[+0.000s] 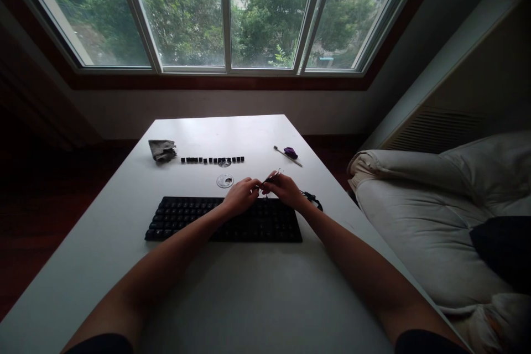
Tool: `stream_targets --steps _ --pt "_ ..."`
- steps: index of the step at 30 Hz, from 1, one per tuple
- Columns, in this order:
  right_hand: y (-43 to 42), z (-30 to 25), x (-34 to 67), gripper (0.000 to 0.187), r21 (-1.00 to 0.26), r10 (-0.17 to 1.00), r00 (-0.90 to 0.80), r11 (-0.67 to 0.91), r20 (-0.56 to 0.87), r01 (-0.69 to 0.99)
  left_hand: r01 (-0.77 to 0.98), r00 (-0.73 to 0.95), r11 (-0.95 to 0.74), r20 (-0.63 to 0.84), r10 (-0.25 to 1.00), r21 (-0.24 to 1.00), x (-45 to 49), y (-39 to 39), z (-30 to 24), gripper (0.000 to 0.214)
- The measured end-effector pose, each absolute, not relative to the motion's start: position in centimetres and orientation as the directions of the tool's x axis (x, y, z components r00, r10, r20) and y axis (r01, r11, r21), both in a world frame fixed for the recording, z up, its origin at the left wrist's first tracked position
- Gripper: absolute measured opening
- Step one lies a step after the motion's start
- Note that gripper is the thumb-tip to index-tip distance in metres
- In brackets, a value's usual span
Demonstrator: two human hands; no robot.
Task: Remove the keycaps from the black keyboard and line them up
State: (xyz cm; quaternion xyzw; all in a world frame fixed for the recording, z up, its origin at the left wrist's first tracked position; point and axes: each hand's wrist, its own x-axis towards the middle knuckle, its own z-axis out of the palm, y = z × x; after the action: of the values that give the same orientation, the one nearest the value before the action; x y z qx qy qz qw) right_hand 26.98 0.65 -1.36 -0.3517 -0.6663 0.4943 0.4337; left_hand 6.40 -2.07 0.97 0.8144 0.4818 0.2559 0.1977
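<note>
Both my hands meet just above the back edge of a black keyboard [186,215], right of its middle. My right hand [282,188] is closed on a small tool with thin wire ends [280,171], which looks like a wire keycap puller. Fingertips of my left hand [243,194] are pinched together against the right hand's fingers; what lies between them is too small and dark to make out. My forearms cover part of the keys. Behind the keyboard, several black keycaps [212,160] stand in a row.
Two round shiny discs, one nearer [225,181], lie between keycaps and keyboard. A grey cloth [162,150] is at the back left. At the back right lie a thin brush [295,161] and a crumpled purple thing [291,152]. A black cable [314,199] curls beside the keyboard.
</note>
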Motion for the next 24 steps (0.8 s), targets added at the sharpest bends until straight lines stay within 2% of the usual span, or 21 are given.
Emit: stream_targets --steps 4,10,13,18,24 --pt "0.9 -1.5 27.1 0.03 -0.964 0.911 -0.329 0.266 0.248 0.008 0.664 0.376 -0.436 0.233 0.897 0.608 6.2 -1.7 0.6 0.022" --pt "0.9 -1.7 27.2 0.032 -0.972 0.917 -0.329 0.235 0.225 -0.008 0.448 0.412 -0.268 0.069 0.909 0.853 5.5 -0.5 0.4 0.024" --pt "1.0 -1.7 27.1 0.034 -0.975 0.919 -0.329 0.223 0.214 -0.012 0.332 0.42 -0.185 0.031 0.907 0.925 5.5 -0.1 0.3 0.024" --pt "0.8 -1.5 27.1 0.036 -0.978 0.916 -0.345 0.206 0.203 -0.03 0.302 0.376 -0.206 0.083 0.923 0.931 5.5 0.3 -0.2 0.024" --pt "1.0 -1.4 27.4 0.035 -0.98 0.918 -0.345 0.198 0.196 -0.031 0.457 0.28 -0.194 0.067 0.958 0.868 4.2 2.1 0.7 0.028"
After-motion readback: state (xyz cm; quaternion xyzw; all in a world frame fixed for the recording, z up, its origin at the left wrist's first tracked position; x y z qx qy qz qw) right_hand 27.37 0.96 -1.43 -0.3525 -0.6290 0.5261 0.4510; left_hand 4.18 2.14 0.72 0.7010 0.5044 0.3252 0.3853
